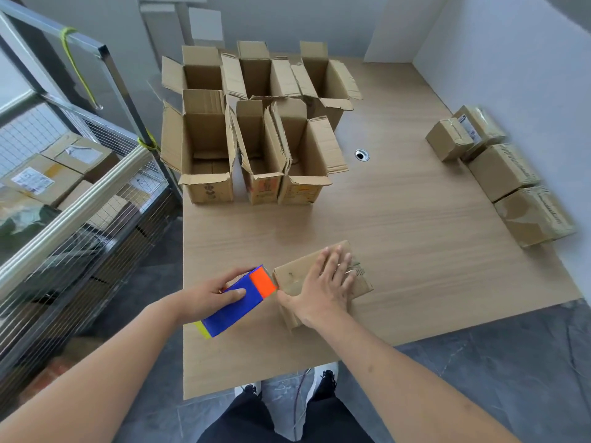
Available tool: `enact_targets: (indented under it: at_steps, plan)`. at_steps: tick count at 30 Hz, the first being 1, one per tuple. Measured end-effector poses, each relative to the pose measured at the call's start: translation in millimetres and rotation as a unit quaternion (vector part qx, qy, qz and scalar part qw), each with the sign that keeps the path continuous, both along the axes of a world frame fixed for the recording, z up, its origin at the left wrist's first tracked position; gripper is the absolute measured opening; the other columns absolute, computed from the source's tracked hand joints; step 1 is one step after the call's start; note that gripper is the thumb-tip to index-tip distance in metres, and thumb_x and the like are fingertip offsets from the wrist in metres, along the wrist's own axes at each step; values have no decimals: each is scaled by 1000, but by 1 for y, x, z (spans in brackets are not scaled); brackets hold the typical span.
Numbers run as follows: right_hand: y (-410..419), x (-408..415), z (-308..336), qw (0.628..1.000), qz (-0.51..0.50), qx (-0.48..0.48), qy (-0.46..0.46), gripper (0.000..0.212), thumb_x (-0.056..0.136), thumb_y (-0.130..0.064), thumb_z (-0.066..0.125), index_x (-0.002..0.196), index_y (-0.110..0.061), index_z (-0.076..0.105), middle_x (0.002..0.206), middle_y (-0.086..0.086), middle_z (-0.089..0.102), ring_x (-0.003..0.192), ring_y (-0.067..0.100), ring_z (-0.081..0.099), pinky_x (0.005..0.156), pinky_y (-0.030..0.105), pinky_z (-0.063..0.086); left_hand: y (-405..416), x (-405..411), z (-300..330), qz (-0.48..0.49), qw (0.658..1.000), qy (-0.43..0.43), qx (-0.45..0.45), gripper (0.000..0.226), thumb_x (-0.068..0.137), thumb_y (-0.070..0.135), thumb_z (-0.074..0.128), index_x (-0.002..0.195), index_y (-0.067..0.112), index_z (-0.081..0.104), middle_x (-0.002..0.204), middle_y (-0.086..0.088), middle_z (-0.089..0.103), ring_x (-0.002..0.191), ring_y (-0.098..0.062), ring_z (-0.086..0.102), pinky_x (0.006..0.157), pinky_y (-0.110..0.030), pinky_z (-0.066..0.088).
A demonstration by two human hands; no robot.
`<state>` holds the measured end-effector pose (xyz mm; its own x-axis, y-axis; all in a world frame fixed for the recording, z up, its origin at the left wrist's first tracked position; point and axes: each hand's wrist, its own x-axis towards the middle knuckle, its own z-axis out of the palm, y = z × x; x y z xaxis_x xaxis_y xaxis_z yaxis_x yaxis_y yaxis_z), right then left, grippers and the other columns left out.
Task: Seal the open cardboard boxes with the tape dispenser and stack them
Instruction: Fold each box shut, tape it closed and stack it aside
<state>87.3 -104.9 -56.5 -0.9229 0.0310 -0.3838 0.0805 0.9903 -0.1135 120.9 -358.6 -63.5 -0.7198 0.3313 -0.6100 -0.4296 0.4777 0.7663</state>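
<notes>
From my head camera, I am pressing my right hand (pixel 326 282) flat on top of the small closed box (pixel 323 279) near the front of the bench (pixel 415 225); its fingers (pixel 339 260) are lying straight and slightly spread, so the flaps are staying down and the box is not sliding while I tape. My left hand (pixel 208 294) is gripping the tape dispenser (pixel 240 298), fingers curled round its blue body with the thumb on top, and its orange end is meeting the left edge of the box, just beside my right thumb. I judge I am laying tape on or cutting it off at that edge; I cannot tell which.

Six open boxes (pixel 204 148) are standing in two rows at the far left of the bench, flaps up, waiting for their turn. The sealed boxes (pixel 502 171) are sitting along the right edge by the wall, kept well apart from the open ones; whether any is stacked on another I cannot tell.
</notes>
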Motion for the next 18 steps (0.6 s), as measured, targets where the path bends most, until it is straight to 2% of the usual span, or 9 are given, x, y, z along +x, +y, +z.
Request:
enact_targets:
  at_steps: [2,4,6,9,14,16,17,18]
  plan:
    - [6,-6,1,998,59,-3,-13,147,60,-89,48,154,-3,-25,161,22,-33,147,41,-35,120,60,-15,-3,-1,7,-8,1000,12,-26,58,91,55,61,137,75,34,109,4,69,91,-14,68,85,-32,55]
    - [15,-13,3,989,145,4,-22,150,60,-79,64,154,-9,-29,159,18,-40,144,38,-41,121,56,-17,-6,2,12,-15,999,16,-34,63,93,45,65,137,77,33,111,7,65,90,-11,65,83,-27,53]
    - [24,-22,6,976,215,27,-24,154,60,-70,77,151,-21,-36,154,15,-48,142,38,-45,119,52,-20,-7,7,17,-8,999,15,-28,66,95,36,67,137,75,35,120,8,64,98,-12,66,89,-31,56]
    - [35,-36,9,959,272,72,-30,155,63,-60,86,149,-29,-39,154,14,-48,146,41,-37,118,51,-17,-4,14,27,5,999,27,-27,67,93,31,70,138,71,40,133,14,60,112,-17,63,100,-40,54]
    - [58,-62,23,930,355,85,-45,145,74,-44,86,149,-37,-37,157,8,-45,149,37,-33,124,51,-10,16,20,45,27,997,73,-21,70,88,32,72,143,62,41,117,11,64,104,-20,63,94,-44,55]
    - [65,-64,35,925,372,37,-64,134,76,-46,82,152,-47,-27,161,3,-39,150,32,-33,122,52,-13,29,21,53,28,995,98,-19,73,88,28,74,146,58,40,116,18,61,106,-17,62,92,-40,56]
    - [68,-63,43,928,366,-27,-63,122,77,-46,79,155,-50,-15,166,0,-28,153,27,-26,123,53,-10,36,21,58,28,993,111,-18,75,88,25,75,146,56,40,118,22,60,110,-15,61,92,-38,57]
    - [71,-62,51,928,347,-120,-57,106,80,-42,75,158,-51,4,170,-1,-10,156,22,-11,126,52,-2,43,21,62,29,992,125,-14,75,89,20,76,146,54,41,123,23,58,113,-14,60,92,-35,57]
